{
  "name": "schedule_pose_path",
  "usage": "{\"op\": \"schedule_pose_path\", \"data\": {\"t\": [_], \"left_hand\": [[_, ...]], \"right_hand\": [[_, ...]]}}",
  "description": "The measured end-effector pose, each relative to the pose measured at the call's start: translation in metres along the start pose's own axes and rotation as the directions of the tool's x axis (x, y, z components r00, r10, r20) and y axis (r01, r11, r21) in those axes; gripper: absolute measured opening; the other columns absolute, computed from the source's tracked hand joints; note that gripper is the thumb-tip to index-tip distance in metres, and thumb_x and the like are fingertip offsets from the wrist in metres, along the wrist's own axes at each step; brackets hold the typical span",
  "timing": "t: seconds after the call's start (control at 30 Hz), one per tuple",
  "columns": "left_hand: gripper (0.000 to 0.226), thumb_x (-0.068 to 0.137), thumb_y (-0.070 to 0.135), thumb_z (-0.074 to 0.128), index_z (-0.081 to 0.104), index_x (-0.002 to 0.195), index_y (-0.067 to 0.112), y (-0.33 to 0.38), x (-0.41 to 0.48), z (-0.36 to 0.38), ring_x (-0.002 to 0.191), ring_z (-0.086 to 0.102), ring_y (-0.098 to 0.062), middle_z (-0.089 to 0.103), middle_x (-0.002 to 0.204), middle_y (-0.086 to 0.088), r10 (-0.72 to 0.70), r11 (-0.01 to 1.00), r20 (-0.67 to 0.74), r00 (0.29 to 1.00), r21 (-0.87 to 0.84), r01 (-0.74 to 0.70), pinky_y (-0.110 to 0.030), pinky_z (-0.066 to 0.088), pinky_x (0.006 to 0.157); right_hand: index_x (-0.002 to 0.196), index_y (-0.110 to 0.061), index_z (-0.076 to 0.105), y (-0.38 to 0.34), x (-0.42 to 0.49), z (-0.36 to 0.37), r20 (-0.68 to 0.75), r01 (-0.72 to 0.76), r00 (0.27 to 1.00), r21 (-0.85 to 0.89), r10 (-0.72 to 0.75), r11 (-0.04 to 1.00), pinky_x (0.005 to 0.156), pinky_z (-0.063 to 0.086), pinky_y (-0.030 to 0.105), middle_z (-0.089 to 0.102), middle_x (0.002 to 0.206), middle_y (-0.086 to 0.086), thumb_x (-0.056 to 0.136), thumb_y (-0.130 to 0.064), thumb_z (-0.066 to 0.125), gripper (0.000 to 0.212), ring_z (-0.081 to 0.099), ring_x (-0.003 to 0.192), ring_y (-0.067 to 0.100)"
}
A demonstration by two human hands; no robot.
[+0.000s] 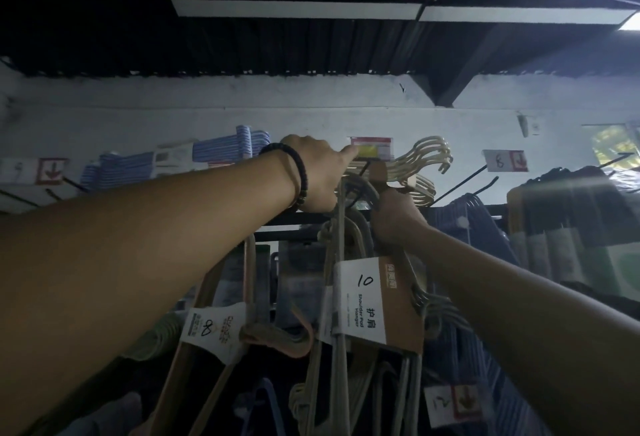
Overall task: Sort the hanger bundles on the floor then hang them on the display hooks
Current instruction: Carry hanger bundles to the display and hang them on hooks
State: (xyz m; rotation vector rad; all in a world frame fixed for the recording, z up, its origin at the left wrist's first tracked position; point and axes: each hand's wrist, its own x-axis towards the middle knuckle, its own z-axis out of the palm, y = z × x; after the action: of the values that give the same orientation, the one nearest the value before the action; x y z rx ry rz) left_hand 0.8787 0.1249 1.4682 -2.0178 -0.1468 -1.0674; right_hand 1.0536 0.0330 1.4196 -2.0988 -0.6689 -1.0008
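Whitewashed wall (311, 113) is seen from below under a dark ceiling (242, 41), with black display hooks (464, 179) projecting from it; a blue striped bundle (221, 151) is hung at the upper left, cream hangers (426, 155) are hung right of centre, and a white tag marked 8 (505, 160) is fixed further right. The left hand (311, 172), with a black bead bracelet (298, 172) worn at the wrist, is raised to the wall; its forefinger is stretched to the lower edge of a red and yellow price tag (372, 148), while the other fingers are hidden behind the hand, so whether anything is gripped cannot be told. The right hand (394, 214) is raised just beside and below it, its fingers curled tightly round the hook ends of the beige hanger bundle (367, 300); that bundle is held high at the hooks and hangs down between the two forearms, a paper sleeve marked 10 being wrapped round it. A tan bundle (214, 328) labelled 8 is seen hanging lower left, under the left forearm.
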Motion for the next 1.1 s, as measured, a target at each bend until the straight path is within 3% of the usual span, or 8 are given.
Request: {"op": "schedule_pose_path", "data": {"t": [0.1,0.4,0.6,0.73,0.83,0.9,1.0,1.1], "left_hand": [[0.091,0.096,0.035,0.058,-0.002,0.164,0.028,-0.001,-0.005,0.008,0.064,0.052,-0.016,0.05,0.075,-0.001,-0.03,0.999,-0.031,0.999,-0.035,0.029,-0.03,0.045,0.054],[0.098,0.091,0.041,0.058,-0.009,0.162,0.031,0.004,-0.003,0.029,0.117,0.054,-0.038,0.066,0.125,-0.013,-0.07,0.996,-0.031,0.997,-0.052,0.068,-0.043,0.047,0.077],[0.1,0.091,0.046,0.055,-0.015,0.162,0.033,0.004,-0.007,0.036,0.124,0.051,-0.039,0.065,0.132,-0.013,-0.093,0.994,-0.021,0.995,-0.068,0.091,-0.045,0.042,0.079],[0.092,0.091,0.053,0.054,0.0,0.163,0.032,0.006,-0.045,0.04,0.131,0.048,-0.039,0.058,0.141,-0.012,-0.122,0.972,-0.019,0.992,-0.202,0.116,-0.05,0.048,0.092],[0.076,0.09,0.051,0.054,0.029,0.157,0.027,0.009,-0.108,0.059,0.124,0.052,-0.037,0.059,0.138,-0.009,-0.183,0.962,-0.052,0.982,-0.216,0.168,-0.051,0.051,0.094],[0.066,0.087,0.049,0.052,0.044,0.15,0.029,0.012,-0.167,0.067,0.127,0.049,-0.035,0.057,0.141,-0.006,-0.236,0.94,-0.076,0.969,-0.271,0.208,-0.051,0.049,0.099],[0.062,0.089,0.052,0.05,0.044,0.148,0.035,0.01,-0.277,0.071,0.136,0.042,-0.028,0.049,0.15,0.004,-0.344,0.873,0.077,0.936,-0.34,0.349,-0.047,0.045,0.106],[0.059,0.091,0.064,0.044,0.038,0.147,0.043,0.01,-0.406,0.084,0.135,0.042,-0.021,0.04,0.149,0.016,-0.43,0.728,0.455,0.78,-0.336,0.598,-0.04,0.044,0.108]], "right_hand": [[0.108,-0.004,0.066,-0.002,-0.001,0.015,-0.015,-0.06,0.998,0.051,0.06,0.997,0.058,0.051,0.027,0.062,0.087,0.007,0.098,-0.004,0.059,0.012,0.066,0.076,0.022],[0.118,0.002,0.063,0.018,-0.003,0.075,0.015,-0.166,0.986,0.085,0.165,0.982,0.076,0.063,0.037,0.071,0.102,0.019,0.097,-0.002,0.061,0.021,0.073,0.088,0.029],[0.149,0.005,0.03,0.007,-0.017,0.054,0.145,-0.236,0.965,0.125,0.217,0.964,0.08,0.058,0.042,0.062,0.116,0.019,0.093,-0.014,0.063,0.068,0.066,0.104,0.036],[0.132,-0.01,0.044,-0.019,-0.069,0.035,-0.106,-0.06,0.991,0.175,0.08,0.983,0.091,0.054,0.051,0.057,0.127,0.019,0.09,-0.047,0.054,0.056,0.059,0.117,0.042],[0.134,-0.022,0.052,-0.04,-0.143,0.037,-0.279,0.179,0.957,0.364,-0.077,0.914,0.09,0.047,0.034,0.062,0.13,0.006,0.096,-0.037,0.059,0.042,0.059,0.117,0.025],[0.124,-0.026,0.059,-0.054,-0.198,0.052,-0.226,0.208,0.967,0.445,-0.115,0.871,0.087,0.052,0.034,0.068,0.117,-0.003,0.096,-0.035,0.063,0.03,0.065,0.108,0.019],[0.107,-0.027,0.063,-0.075,-0.283,0.09,-0.097,0.251,0.968,0.462,-0.233,0.851,0.071,0.054,0.034,0.068,0.093,-0.007,0.091,-0.028,0.07,0.017,0.069,0.086,0.021],[0.1,-0.026,0.07,-0.087,-0.362,0.144,-0.027,0.282,0.954,0.409,-0.297,0.868,0.076,0.053,0.036,0.068,0.094,-0.004,0.085,-0.022,0.077,0.018,0.068,0.094,0.029]]}}
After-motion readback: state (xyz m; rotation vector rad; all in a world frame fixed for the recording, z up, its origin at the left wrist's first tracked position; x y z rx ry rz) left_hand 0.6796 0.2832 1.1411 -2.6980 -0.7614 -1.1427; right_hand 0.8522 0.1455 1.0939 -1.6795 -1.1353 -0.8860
